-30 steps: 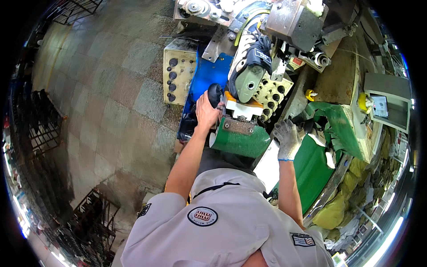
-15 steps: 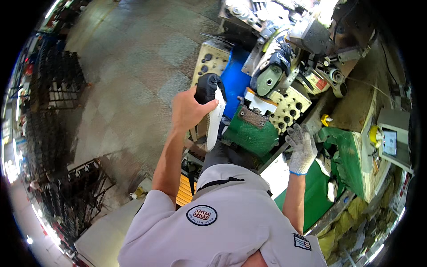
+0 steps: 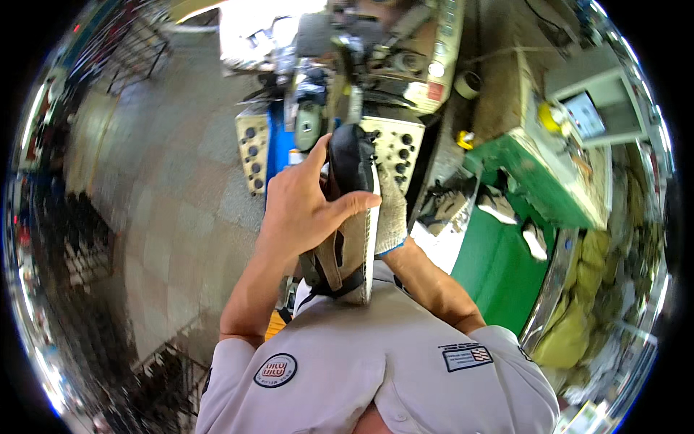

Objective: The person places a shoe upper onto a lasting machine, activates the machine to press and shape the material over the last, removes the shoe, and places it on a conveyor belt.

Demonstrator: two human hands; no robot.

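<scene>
A brown and black shoe (image 3: 336, 253) with a white sole is upright in front of my chest, its black toe pointing away from me. My bare left hand (image 3: 303, 199) grips it near the toe, with the thumb across the edge of the sole. Behind the sole side is my right hand (image 3: 392, 213), in a pale knit glove with a blue cuff; its fingers are hidden by the shoe. Beyond my hands, another shoe (image 3: 309, 126) sits sole up in the machine (image 3: 318, 36).
Cream panels with black knobs flank the machine, one left (image 3: 251, 152) and one right (image 3: 405, 137). Several shoes lie at the right, including one (image 3: 497, 206) on a green surface (image 3: 481, 282). A small screen (image 3: 584, 114) stands beyond. Dark racks (image 3: 72, 239) line the far left.
My view has turned toward the machine. The left hand has brought the shoe to the middle, before my chest. My gloved right hand, open at the right earlier, has come in behind it.
</scene>
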